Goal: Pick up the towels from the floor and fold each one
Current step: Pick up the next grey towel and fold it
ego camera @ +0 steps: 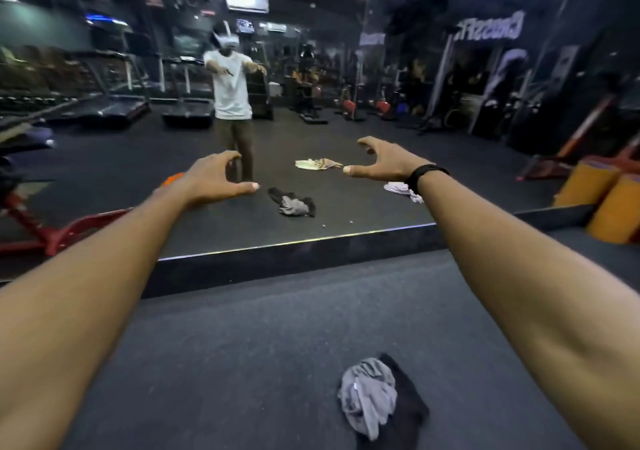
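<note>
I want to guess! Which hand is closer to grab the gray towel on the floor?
Probably the right hand: the gray towel lies nearer the right arm. Both hands are held out, holding nothing.

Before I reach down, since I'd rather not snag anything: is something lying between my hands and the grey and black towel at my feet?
Nothing visible does. The grey and black towel lies crumpled on bare floor mat below and between your arms. The left hand and the right hand are held out above it, empty, towards the mirror.
</note>
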Demonstrator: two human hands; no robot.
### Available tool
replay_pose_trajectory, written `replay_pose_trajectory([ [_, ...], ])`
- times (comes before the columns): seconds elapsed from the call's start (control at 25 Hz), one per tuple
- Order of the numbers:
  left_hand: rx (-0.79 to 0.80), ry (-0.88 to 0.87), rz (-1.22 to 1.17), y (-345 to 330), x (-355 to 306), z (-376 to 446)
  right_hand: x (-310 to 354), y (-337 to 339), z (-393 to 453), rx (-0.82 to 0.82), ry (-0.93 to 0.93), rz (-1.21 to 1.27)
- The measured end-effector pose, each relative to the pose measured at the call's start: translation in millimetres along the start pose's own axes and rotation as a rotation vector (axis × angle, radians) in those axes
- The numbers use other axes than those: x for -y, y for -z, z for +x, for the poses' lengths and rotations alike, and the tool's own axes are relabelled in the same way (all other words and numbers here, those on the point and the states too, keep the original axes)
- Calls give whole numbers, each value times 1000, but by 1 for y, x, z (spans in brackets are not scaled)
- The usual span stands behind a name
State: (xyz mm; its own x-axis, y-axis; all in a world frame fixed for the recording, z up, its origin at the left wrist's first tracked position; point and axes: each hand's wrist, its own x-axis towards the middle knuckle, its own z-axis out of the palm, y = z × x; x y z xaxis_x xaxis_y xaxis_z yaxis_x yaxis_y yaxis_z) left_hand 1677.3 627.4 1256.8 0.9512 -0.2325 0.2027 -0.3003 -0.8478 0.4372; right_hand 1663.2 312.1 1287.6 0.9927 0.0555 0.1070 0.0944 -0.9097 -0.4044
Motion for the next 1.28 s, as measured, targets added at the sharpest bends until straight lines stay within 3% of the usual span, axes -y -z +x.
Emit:
replay_pose_trajectory([
  [0.28, 108, -92, -100, -100, -100, 33, -125, 26, -46, 5, -135, 3],
  [0.6, 310, -124, -99, -213, -123, 72, -228, -35, -51, 85, -276, 17],
  [0.96, 632, -34, -133, -397, -83, 178, -353, -167, 24, 284, -530, 73],
  [1.28, 920, -7, -80, -602, -20, 233, -469, -374, 49, 485, -731, 26],
])
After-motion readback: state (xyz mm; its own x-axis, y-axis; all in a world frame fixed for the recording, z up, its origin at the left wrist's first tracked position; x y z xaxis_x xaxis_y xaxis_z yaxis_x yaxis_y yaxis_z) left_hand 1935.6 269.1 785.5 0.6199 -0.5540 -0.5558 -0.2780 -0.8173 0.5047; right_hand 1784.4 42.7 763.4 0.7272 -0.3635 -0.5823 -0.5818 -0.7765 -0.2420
